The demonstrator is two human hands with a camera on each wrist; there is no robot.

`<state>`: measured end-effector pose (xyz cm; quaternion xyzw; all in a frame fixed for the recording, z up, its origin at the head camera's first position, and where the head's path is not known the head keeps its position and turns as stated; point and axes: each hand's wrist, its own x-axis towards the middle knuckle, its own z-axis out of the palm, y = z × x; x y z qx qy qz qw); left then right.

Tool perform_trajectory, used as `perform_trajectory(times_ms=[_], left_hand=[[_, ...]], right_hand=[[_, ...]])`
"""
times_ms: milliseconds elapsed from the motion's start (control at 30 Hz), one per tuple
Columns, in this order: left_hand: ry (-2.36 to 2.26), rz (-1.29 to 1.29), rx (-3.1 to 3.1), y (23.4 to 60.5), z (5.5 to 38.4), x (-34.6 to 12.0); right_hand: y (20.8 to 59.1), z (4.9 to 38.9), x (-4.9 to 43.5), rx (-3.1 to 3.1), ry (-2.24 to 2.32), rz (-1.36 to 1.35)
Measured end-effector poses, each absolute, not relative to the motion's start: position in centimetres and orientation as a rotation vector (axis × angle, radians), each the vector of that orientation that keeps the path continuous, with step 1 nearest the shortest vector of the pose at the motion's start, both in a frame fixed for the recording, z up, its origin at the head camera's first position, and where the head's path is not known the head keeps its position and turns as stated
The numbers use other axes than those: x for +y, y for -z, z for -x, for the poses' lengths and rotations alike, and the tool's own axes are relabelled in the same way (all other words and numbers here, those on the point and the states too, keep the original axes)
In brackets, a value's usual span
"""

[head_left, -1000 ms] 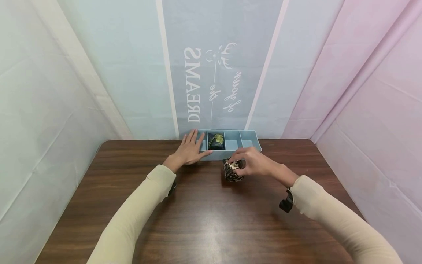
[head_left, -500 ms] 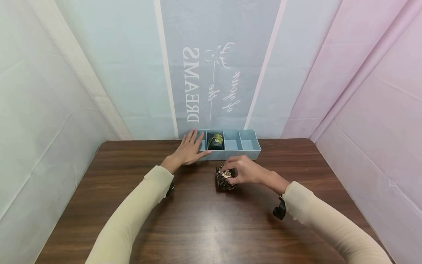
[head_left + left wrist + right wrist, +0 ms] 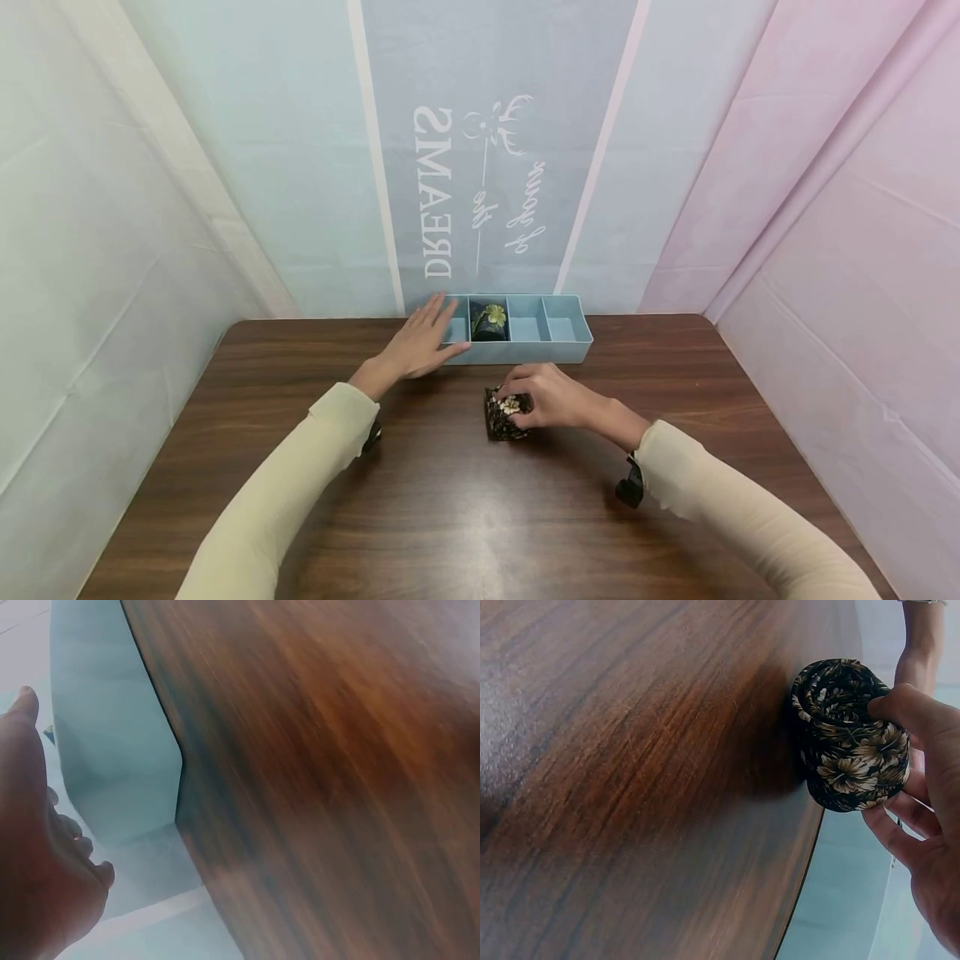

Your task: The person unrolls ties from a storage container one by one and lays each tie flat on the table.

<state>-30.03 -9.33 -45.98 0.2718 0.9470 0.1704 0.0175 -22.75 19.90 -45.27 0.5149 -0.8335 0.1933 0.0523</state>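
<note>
In the head view my right hand (image 3: pixel 551 397) grips a rolled black cloth (image 3: pixel 504 417) with a pale flower print, just in front of a light-blue divided box (image 3: pixel 517 354). The right wrist view shows the rolled cloth (image 3: pixel 855 761) pinched between thumb and fingers, its spiral end visible. Whether it touches the table I cannot tell. My left hand (image 3: pixel 417 342) lies with fingers spread over the box's left end, partly hiding that compartment. A dark roll with a yellow-green flower (image 3: pixel 490 323) sits in the second compartment from the left. Both compartments to its right are bare.
The box stands at the back edge of a brown wooden table (image 3: pixel 450 500), against a printed fabric backdrop (image 3: pixel 495 192). Pale fabric walls rise on both sides. A small black device (image 3: pixel 632 483) is strapped at the right wrist.
My right hand has brought the rolled cloth toward me and a little left, away from the box front. My left hand has shifted slightly left, staying at the box's left end.
</note>
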Motion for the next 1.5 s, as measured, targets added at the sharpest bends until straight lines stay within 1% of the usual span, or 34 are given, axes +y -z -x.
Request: perform_trajectory(times_ms=[200, 367, 533, 700, 867, 1000, 1267, 1500], left_hand=[[-0.534, -0.929, 3.028, 45.7, 28.8, -10.8], [-0.571, -1.137, 3.120, 45.5, 27.5, -11.4], [-0.552, -1.350, 3.149, 45.7, 25.9, -11.0], [-0.538, -1.454, 3.085, 46.2, 24.5, -9.9], [-0.622, -1.428, 2.995, 46.8, 23.3, -8.7], [-0.684, -1.358, 2.922, 47.3, 22.6, -7.9], [-0.750, -1.196, 2.812, 47.6, 22.1, -6.9], [-0.815, -1.188, 2.748, 48.1, 22.0, -6.5]], right_hand=[[45.4, 22.5, 19.8, -2.536, -0.572, -1.557], [45.4, 22.3, 19.8, -2.526, -0.550, -1.546], [45.5, 22.2, 19.8, -2.497, -0.548, -1.545], [45.6, 22.2, 19.9, -2.474, -0.559, -1.539], [45.7, 22.2, 19.9, -2.481, -0.573, -1.533], [45.8, 22.1, 19.9, -2.493, -0.574, -1.527], [45.9, 21.9, 19.8, -2.508, -0.566, -1.508], [45.8, 21.8, 19.8, -2.499, -0.567, -1.506]])
